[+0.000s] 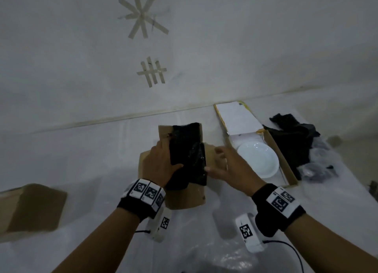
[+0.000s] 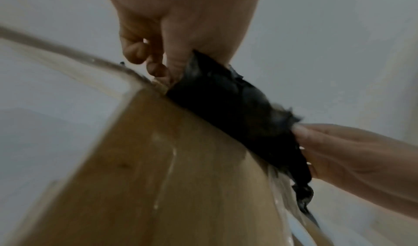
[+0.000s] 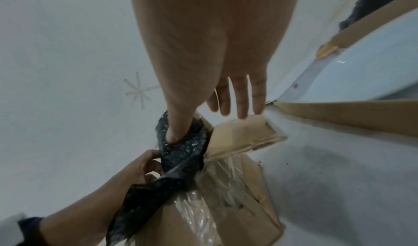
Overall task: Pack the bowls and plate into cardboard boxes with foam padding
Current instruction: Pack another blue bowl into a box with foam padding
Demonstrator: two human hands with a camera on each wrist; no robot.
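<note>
A small open cardboard box (image 1: 184, 199) stands in the middle of the table, with a black foam sheet (image 1: 188, 154) draped over its opening. My left hand (image 1: 161, 164) pinches the foam's left edge; the left wrist view shows its fingers curled, with the foam (image 2: 237, 115) against the box (image 2: 169, 160). The thumb of my right hand (image 1: 229, 168) presses into the foam (image 3: 181, 151), and its fingers are straight over the right flap (image 3: 244, 133). Clear plastic film (image 3: 203, 214) shows inside the box. A white plate (image 1: 257, 160) lies in a second open box (image 1: 282, 158) to the right.
A heap of black foam (image 1: 292, 141) lies right of the plate box, whose white-lined lid (image 1: 237, 117) leans back towards the wall. A closed cardboard box (image 1: 30, 209) sits at the near left. White sheeting covers the table, and tape marks are on the wall.
</note>
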